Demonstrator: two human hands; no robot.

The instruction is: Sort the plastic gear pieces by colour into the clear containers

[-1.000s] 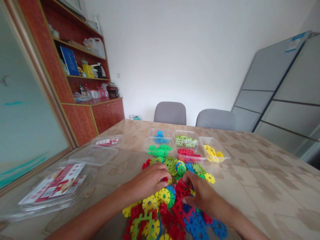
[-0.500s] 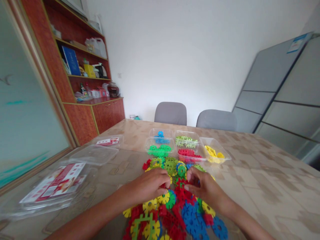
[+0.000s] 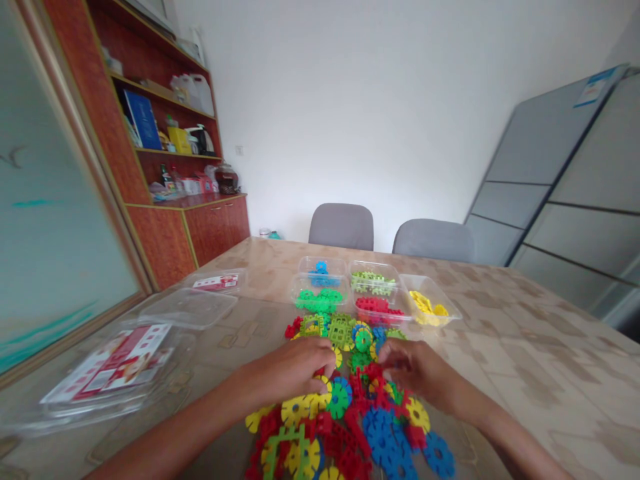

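Observation:
A heap of plastic building pieces [image 3: 345, 427] lies before me: notched discs and red and green lattice blocks. My left hand [image 3: 307, 363] bends over its left side, fingers curled toward the thumb beside a yellow notched disc [image 3: 320, 395]; what is between them is hidden. On the right side, my right hand [image 3: 413, 367] has its fingers curled down by a red block [image 3: 371, 372]; its grip is partly hidden. Behind the heap, clear plastic tubs hold sorted pieces: blue pieces [image 3: 323, 277], green discs [image 3: 320, 300], light green blocks [image 3: 373, 283], red blocks [image 3: 379, 311] and yellow pieces [image 3: 427, 305].
Stacked clear lids with red-and-white labels [image 3: 113, 367] lie at the left, with another clear lid [image 3: 193, 308] behind them. Two grey chairs [image 3: 341, 227] stand beyond the table's far edge [image 3: 273, 244]. A wooden shelf cabinet [image 3: 215, 223] is at the back left.
My right hand has shifted slightly to the right, away from the middle of the heap. Red pieces there show more fully. My left hand has moved slightly left; the tubs stay put.

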